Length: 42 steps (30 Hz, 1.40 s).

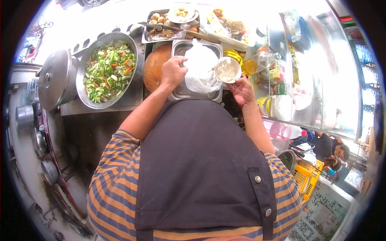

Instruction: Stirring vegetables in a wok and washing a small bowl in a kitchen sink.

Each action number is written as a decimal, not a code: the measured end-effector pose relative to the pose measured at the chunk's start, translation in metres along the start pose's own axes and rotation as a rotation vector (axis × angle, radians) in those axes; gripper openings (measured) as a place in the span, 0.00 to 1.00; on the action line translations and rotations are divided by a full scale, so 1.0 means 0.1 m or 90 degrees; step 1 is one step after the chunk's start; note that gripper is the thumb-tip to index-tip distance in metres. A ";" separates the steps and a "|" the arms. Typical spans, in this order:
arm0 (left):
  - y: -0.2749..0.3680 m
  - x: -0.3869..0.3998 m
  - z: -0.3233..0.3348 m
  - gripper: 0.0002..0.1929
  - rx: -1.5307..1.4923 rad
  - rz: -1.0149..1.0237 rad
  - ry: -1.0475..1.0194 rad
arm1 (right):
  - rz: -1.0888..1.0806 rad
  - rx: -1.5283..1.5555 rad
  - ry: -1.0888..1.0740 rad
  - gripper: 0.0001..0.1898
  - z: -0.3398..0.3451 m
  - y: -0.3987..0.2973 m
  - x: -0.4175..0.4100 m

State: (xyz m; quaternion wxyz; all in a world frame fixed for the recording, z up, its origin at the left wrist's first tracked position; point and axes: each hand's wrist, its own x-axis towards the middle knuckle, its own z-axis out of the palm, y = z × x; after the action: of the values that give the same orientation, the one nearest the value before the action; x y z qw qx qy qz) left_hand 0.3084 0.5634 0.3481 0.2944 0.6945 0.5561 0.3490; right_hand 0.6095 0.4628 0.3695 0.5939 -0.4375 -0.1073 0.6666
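Note:
My left hand (174, 71) pinches the edge of a white plastic bag (200, 64), whose contents are overexposed and hard to make out. The bag sits in a rectangular stainless steel pan (178, 95) right before me. In my right hand (243, 92) is a small white bowl (228, 70), tilted towards me, with a whitish powder or paste inside. The bowl overlaps the bag's right side. Left of the pan, partly hidden behind my left hand, lies a round wooden board (153, 70).
A wide pan of chopped vegetables (110, 70) and a lidded metal pot (55, 79) stand at left. Behind are a tray of onions (161, 19), a wooden-handled utensil (205, 37) and a tray of packets (232, 28). An oil bottle (250, 67) stands near the glass case (325, 75) at right.

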 end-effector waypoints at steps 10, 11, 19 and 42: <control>0.12 0.00 -0.03 0.19 -0.031 -0.033 -0.024 | 0.016 -0.013 -0.038 0.29 0.05 0.02 0.08; 0.11 0.01 -0.02 0.19 -0.032 -0.030 -0.022 | 0.016 -0.014 -0.039 0.29 0.09 0.04 0.10; 0.06 -0.07 -0.05 0.19 -0.093 -0.025 -0.030 | 0.062 0.087 -0.131 0.32 0.27 0.21 0.11; 0.09 -0.56 -0.61 0.19 -0.155 -0.055 -0.043 | -0.004 0.167 -0.108 0.34 0.49 0.57 0.02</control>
State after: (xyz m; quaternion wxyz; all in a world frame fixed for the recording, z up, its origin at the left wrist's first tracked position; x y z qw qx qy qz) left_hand 0.2562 0.5079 0.3817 0.4096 0.6406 0.5288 0.3771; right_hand 0.5349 0.4680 0.3598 0.6368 -0.2977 -0.0704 0.7077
